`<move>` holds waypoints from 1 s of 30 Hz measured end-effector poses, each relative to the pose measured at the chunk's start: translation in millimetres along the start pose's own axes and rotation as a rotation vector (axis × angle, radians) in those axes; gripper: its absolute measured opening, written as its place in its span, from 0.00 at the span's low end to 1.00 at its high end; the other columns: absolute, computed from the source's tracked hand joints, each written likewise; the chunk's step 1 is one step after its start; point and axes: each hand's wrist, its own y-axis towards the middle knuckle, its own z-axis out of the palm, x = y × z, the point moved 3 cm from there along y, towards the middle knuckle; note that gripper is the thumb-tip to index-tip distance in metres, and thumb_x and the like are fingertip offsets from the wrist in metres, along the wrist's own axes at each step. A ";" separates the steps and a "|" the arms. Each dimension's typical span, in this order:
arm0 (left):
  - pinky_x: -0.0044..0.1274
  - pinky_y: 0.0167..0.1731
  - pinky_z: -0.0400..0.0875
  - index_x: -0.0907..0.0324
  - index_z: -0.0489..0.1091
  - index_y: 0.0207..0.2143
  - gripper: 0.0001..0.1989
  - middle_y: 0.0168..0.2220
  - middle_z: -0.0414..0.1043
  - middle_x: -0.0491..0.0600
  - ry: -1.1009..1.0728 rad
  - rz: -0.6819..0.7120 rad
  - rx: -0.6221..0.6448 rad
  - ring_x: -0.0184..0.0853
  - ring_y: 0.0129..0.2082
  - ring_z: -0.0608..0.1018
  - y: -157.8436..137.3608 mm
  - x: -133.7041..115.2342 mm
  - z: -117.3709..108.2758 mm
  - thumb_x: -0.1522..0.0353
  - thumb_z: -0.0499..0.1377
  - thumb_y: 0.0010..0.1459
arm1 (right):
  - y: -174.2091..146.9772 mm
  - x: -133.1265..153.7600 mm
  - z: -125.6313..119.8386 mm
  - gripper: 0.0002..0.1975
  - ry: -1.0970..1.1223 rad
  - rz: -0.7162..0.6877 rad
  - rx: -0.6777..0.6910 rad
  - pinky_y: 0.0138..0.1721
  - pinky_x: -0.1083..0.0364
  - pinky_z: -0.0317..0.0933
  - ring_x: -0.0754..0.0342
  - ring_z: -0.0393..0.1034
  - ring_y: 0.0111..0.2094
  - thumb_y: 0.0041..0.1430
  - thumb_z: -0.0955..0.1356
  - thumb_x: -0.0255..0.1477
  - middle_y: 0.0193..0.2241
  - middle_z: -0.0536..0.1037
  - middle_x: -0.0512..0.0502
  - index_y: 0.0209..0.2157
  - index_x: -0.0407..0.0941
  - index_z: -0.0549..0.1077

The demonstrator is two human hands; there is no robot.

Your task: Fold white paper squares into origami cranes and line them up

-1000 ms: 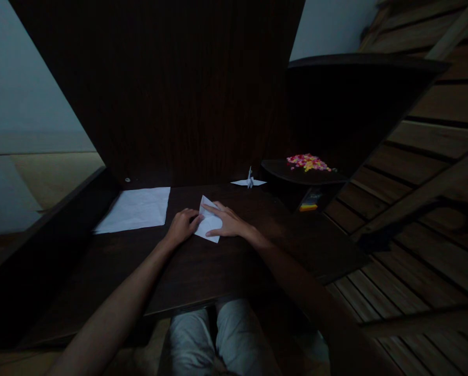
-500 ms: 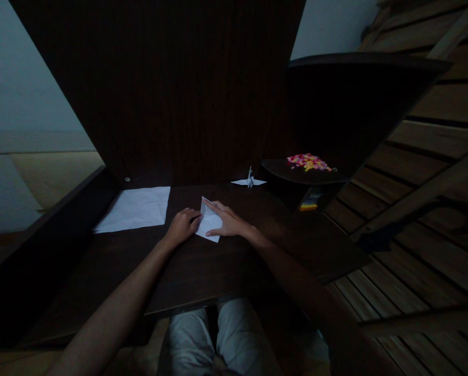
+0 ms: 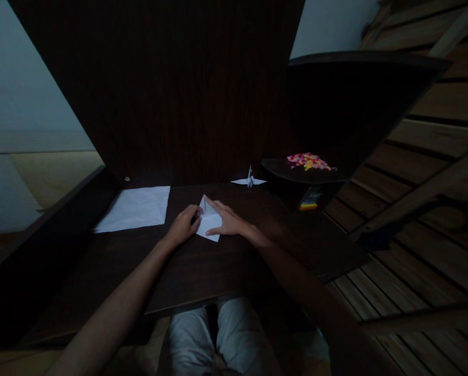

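Observation:
A small white sheet of folded paper (image 3: pixel 208 225) lies on the dark desk in front of me, with a raised flap at its top. My left hand (image 3: pixel 184 223) has its fingers curled and pinches the paper's left edge. My right hand (image 3: pixel 228 219) rests on the right side of the paper, thumb and fingers spread apart and pressing it down. Behind the hands, a white origami crane (image 3: pixel 250 181) stands near the back panel.
Flat white paper (image 3: pixel 140 206) lies on the desk (image 3: pixel 187 271) to the left. Pink and yellow small pieces (image 3: pixel 310 161) are heaped on a corner shelf (image 3: pixel 280 171) at the right. A yellow item (image 3: pixel 308 207) sits below that shelf. Wooden slats (image 3: pixel 433 209) fill the far right.
The paper's upper flap has shifted and its top point has moved slightly right. My left hand has come up a little along the edge; the right hand has barely moved.

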 end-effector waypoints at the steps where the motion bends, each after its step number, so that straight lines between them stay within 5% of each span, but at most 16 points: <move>1: 0.30 0.42 0.69 0.58 0.66 0.41 0.09 0.38 0.68 0.51 0.009 0.037 0.019 0.38 0.39 0.73 0.3 -0.8 0.6 0.69 0.51 0.59 | 0.3 -0.8 0.2 0.58 0.015 0.006 -0.007 0.60 0.41 0.49 0.40 0.54 0.61 0.42 0.76 0.41 0.63 0.56 0.40 0.67 0.55 0.37; 5: 0.33 0.45 0.67 0.58 0.71 0.39 0.10 0.37 0.70 0.52 0.060 0.070 0.068 0.41 0.41 0.72 1.1 -1.5 2.0 0.69 0.51 0.60 | 1.2 -4.0 -1.9 0.58 0.140 0.022 -0.073 0.60 0.42 0.49 0.41 0.53 0.62 0.41 0.76 0.41 0.63 0.56 0.39 0.67 0.53 0.40; 10: 0.33 0.44 0.67 0.59 0.73 0.39 0.12 0.37 0.71 0.52 0.093 0.055 0.105 0.41 0.40 0.72 1.4 -2.0 2.3 0.63 0.53 0.60 | 3.4 -13.6 -8.1 0.45 0.321 0.106 -0.206 0.52 0.45 0.60 0.48 0.67 0.49 0.49 0.73 0.35 0.51 0.71 0.40 0.65 0.48 0.50; 16: 0.34 0.47 0.65 0.58 0.72 0.43 0.13 0.39 0.71 0.52 0.083 0.025 0.123 0.41 0.42 0.71 1.5 -3.3 1.8 0.62 0.53 0.60 | 11.1 -28.8 -12.2 0.20 0.459 0.255 -0.292 0.46 0.52 0.63 0.52 0.71 0.43 0.47 0.62 0.18 0.39 0.78 0.46 0.40 0.43 0.75; 24: 0.36 0.47 0.64 0.55 0.72 0.51 0.18 0.38 0.67 0.52 0.121 -0.008 0.177 0.42 0.42 0.68 1.5 1.7 6.0 0.65 0.52 0.61 | 12.3 -35.1 -12.2 0.17 0.625 0.413 -0.327 0.35 0.58 0.63 0.55 0.71 0.34 0.42 0.59 0.17 0.30 0.78 0.48 0.31 0.42 0.76; 30: 0.38 0.47 0.62 0.55 0.71 0.53 0.19 0.40 0.65 0.54 0.137 -0.010 0.209 0.43 0.43 0.67 0.5 0.8 7.6 0.67 0.51 0.61 | 9.1 -26.8 -9.6 0.16 0.426 0.335 -0.285 0.33 0.58 0.63 0.56 0.70 0.31 0.43 0.64 0.19 0.32 0.78 0.50 0.35 0.42 0.76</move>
